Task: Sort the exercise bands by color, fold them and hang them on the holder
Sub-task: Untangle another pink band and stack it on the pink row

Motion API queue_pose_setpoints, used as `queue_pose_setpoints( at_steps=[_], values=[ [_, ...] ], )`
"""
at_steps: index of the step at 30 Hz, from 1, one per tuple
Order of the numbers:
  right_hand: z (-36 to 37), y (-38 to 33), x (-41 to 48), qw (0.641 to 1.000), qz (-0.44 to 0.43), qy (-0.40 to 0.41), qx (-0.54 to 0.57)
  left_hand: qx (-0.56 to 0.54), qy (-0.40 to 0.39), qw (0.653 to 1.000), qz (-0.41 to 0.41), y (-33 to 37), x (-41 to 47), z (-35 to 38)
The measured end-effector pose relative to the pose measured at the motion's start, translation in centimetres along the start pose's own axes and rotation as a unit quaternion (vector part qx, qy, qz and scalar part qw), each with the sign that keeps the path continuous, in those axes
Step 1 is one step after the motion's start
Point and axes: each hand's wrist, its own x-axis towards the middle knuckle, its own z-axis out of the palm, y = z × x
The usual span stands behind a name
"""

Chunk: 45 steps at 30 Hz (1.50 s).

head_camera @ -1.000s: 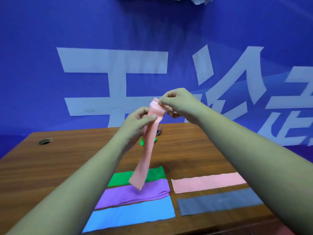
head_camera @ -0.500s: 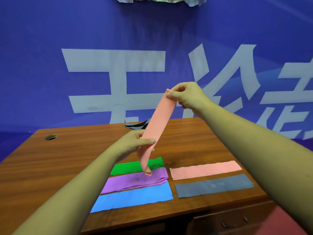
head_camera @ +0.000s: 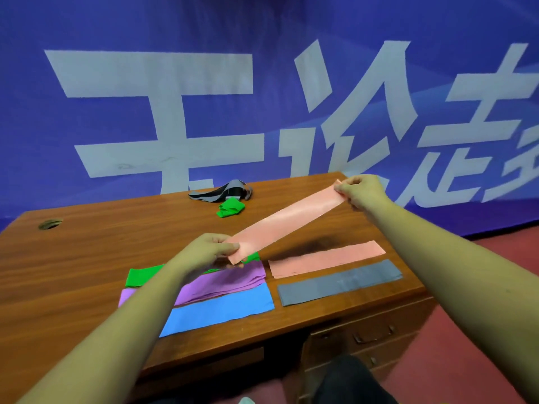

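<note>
Pink band (head_camera: 287, 221) stretched diagonally, near-left to far-right

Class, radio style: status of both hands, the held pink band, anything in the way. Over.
Left hand pinches near end of held pink band; right hand pinches far end. Band taut, slanted above desk. Flat pink band lies below; nothing between.

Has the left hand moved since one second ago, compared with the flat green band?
Yes. The left hand, pinching the long pink exercise band, dropped from high above the flat green exercise band to just over it.
</note>
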Motion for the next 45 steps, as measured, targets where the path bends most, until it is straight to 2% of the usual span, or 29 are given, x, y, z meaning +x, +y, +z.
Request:
queue_pose_setpoints(
  at_steps=[4, 10, 14, 22, 27, 31, 34, 38, 41, 45],
  values=[
    [-1.8, 4.6, 0.5, 0.998, 0.049, 0.020, -0.021, 0.007, 0.030, 0.999, -0.009, -0.4, 1.9, 2.3],
    [-3.9, 10.7, 1.2, 0.994, 0.074, 0.047, -0.059, 0.114, 0.076, 0.991, -0.001, -0.9, 4.8, 6.2],
    [-4.4, 14.0, 2.1, 0.990, 0.097, 0.050, -0.086, 0.228, 0.106, 0.968, 0.023, -1.5, 6.6, 8.3],
    [-3.8, 17.6, 3.5, 0.983, 0.098, 0.042, -0.147, 0.350, 0.144, 0.923, 0.068, -1.9, 8.2, 10.4],
    [-3.1, 18.0, 3.4, 0.972, 0.092, 0.025, -0.216, 0.440, 0.100, 0.889, 0.080, -2.4, 8.7, 10.3],
    [-3.1, 17.6, 3.2, 0.970, 0.074, 0.054, -0.225, 0.466, 0.084, 0.876, 0.092, -2.9, 8.9, 10.2],
    [-3.0, 17.9, 2.5, 0.963, 0.060, 0.051, -0.256, 0.512, 0.075, 0.848, 0.112, -3.3, 9.1, 10.1],
    [-2.7, 18.0, 1.6, 0.945, 0.033, 0.057, -0.319, 0.562, 0.101, 0.809, 0.142, -3.6, 9.1, 10.1],
    [-1.7, 16.5, 1.6, 0.930, -0.020, 0.069, -0.360, 0.523, 0.121, 0.830, 0.148, -3.1, 9.5, 8.8],
    [2.1, 12.7, 2.0, 0.938, -0.060, -0.008, -0.342, 0.472, 0.179, 0.854, 0.128, -2.1, 11.1, 5.0]
  ],
)
